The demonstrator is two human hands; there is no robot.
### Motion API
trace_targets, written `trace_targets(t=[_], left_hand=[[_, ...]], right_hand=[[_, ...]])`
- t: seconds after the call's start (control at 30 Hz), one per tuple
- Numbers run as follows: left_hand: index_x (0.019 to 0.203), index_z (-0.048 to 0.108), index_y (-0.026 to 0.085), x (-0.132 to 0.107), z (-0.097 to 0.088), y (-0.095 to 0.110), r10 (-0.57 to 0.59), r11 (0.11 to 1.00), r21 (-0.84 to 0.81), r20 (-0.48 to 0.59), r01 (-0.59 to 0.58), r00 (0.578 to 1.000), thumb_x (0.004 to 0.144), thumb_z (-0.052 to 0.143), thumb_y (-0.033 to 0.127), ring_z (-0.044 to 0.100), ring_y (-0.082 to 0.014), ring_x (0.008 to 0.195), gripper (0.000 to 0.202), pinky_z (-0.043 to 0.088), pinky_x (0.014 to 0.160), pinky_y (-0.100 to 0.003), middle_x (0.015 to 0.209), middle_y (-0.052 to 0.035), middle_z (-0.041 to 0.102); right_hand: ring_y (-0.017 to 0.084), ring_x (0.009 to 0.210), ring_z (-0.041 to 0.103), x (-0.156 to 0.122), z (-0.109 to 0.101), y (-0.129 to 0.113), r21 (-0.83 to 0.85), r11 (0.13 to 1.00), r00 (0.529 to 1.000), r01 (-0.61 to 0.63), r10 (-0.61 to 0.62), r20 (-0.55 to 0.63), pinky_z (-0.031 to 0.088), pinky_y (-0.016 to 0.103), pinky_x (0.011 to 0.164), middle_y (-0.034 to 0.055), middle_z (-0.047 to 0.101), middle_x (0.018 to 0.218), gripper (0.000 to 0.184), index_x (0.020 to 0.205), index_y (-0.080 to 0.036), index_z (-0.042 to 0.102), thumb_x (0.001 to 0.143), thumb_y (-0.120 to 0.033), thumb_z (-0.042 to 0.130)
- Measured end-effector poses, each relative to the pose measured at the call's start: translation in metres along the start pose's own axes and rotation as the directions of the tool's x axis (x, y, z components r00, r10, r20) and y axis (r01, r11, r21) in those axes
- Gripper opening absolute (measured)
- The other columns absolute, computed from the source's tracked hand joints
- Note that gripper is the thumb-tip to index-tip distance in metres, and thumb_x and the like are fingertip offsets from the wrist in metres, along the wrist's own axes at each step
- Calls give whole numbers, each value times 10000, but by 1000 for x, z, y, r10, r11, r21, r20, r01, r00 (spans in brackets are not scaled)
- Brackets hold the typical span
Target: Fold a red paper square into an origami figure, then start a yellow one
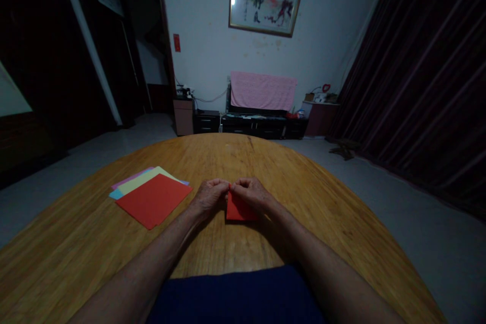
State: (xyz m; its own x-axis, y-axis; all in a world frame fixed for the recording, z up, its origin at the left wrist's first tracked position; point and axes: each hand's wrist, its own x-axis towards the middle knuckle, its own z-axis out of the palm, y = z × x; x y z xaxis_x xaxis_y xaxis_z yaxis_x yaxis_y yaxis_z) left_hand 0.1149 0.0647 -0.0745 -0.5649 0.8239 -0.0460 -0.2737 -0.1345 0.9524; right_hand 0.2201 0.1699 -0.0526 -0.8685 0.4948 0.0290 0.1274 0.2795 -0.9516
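A small folded red paper [238, 209] lies on the round wooden table [266, 243] right in front of me. My left hand [209, 195] and my right hand [251, 193] meet at its top edge, fingers curled and pinching the paper's upper corner between them. Both forearms rest on the table. Part of the paper is hidden under my right hand.
A stack of coloured paper sheets [152, 196], red on top with yellow, blue and purple beneath, lies to the left of my hands. Beyond the table stand a low dark cabinet [258, 124] with a pink cloth [263, 90], a framed picture [265, 5] and dark curtains [425, 86].
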Motion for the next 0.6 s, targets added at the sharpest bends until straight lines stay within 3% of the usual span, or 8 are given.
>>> trace_targets(t=[0.27, 0.4, 0.6], left_hand=[[697, 658, 94, -4, -8, 11, -106, 992, -50, 113, 112, 988, 635, 711, 222, 531, -99, 498, 152, 411, 516, -236, 598, -33, 598], [719, 674, 88, -5, -7, 14, -116, 992, -46, 96, 121, 989, 643, 694, 197, 566, -113, 559, 135, 443, 554, -243, 645, -51, 616], [649, 626, 120, -12, 2, 14, -43, 998, -35, 46, 45, 998, 654, 716, 240, 507, -91, 453, 150, 392, 479, -229, 558, -9, 567]], right_hand=[[73, 494, 428, 8, 3, 13, -105, 991, 992, 84, -92, -82, 304, 184, 435, -22, 504, 561, 188, 627, -152, 559, 762, -278, 594], [76, 500, 443, 7, 3, 13, -144, 984, 987, 106, -122, -106, 309, 191, 446, -16, 519, 567, 180, 622, -148, 572, 758, -265, 568], [85, 524, 465, 4, 3, 8, -161, 976, 983, 144, -160, -92, 312, 189, 454, -5, 540, 579, 201, 611, -153, 575, 758, -290, 577]])
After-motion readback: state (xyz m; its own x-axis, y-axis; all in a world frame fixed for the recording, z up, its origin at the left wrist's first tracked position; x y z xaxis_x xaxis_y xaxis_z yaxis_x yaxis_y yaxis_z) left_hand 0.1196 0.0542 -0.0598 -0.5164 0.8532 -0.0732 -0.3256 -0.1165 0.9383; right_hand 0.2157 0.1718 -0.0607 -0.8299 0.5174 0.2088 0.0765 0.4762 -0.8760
